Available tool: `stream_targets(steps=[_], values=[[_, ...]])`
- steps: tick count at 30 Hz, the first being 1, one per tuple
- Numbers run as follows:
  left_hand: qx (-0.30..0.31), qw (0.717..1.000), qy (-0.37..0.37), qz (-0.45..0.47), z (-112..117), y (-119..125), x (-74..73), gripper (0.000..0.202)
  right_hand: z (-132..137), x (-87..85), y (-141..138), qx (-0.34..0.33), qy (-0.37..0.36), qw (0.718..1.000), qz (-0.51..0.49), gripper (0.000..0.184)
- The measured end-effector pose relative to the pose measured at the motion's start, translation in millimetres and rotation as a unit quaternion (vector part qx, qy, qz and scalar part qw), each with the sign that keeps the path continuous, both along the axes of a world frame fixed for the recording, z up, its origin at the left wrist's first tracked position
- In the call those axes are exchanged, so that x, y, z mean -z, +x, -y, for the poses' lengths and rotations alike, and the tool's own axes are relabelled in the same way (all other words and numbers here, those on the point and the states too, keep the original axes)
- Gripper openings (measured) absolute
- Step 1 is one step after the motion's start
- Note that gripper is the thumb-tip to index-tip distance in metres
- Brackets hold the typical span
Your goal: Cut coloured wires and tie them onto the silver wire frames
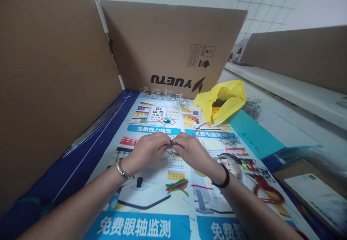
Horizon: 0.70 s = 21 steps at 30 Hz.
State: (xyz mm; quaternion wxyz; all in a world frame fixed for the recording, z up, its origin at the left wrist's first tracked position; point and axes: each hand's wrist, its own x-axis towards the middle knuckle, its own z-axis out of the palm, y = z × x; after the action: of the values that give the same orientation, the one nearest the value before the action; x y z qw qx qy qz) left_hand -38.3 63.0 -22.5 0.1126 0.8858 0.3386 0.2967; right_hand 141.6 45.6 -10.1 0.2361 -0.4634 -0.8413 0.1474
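Observation:
My left hand (151, 146) and my right hand (189, 149) meet fingertip to fingertip above the printed sheet (105, 176). Both are closed in a pinch. Thin grey wire (172, 153) shows just below and between the fingertips; its exact shape is mostly hidden by my fingers. Nearer to me lies a small bundle of red, green and yellow cords (177, 185). A short red cord (202, 187) rests to its right. A roll of clear tape (230, 166) appears beside my right wrist.
Cardboard panels (162, 37) stand at the left and back. An open yellow bag (222, 101) sits at the back right, near a tangle of grey wires (229, 138). A teal box (257, 133), coiled red cord (268, 193) and brown package (314, 189) lie to the right. Clear strips (92, 128) lie left.

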Motion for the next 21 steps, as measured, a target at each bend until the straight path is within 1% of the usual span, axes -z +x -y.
stream_targets(steps=[6, 12, 15, 18, 21], values=[[-0.004, 1.000, -0.008, -0.027, 1.9, -0.8, -6.0, 0.014, -1.8, 2.6, 4.1, -0.024, -0.045, 0.995, -0.087, 0.019], [-0.015, 0.999, -0.009, -0.049, 4.5, -0.7, -8.6, 0.012, -2.4, 1.0, 5.3, -0.020, -0.084, 0.991, -0.105, 0.018], [-0.033, 0.997, -0.005, -0.064, 6.2, -0.4, -7.1, 0.013, -2.1, 0.9, 5.9, -0.024, -0.081, 0.992, -0.094, 0.019], [-0.056, 0.996, 0.010, -0.065, 6.8, -0.5, -5.0, 0.013, 0.0, 1.5, 5.1, -0.028, -0.064, 0.994, -0.083, 0.012], [-0.054, 0.997, 0.022, -0.058, 6.8, -0.5, -3.0, 0.013, 3.8, 0.9, 1.7, 0.001, -0.034, 0.998, -0.054, 0.005]])
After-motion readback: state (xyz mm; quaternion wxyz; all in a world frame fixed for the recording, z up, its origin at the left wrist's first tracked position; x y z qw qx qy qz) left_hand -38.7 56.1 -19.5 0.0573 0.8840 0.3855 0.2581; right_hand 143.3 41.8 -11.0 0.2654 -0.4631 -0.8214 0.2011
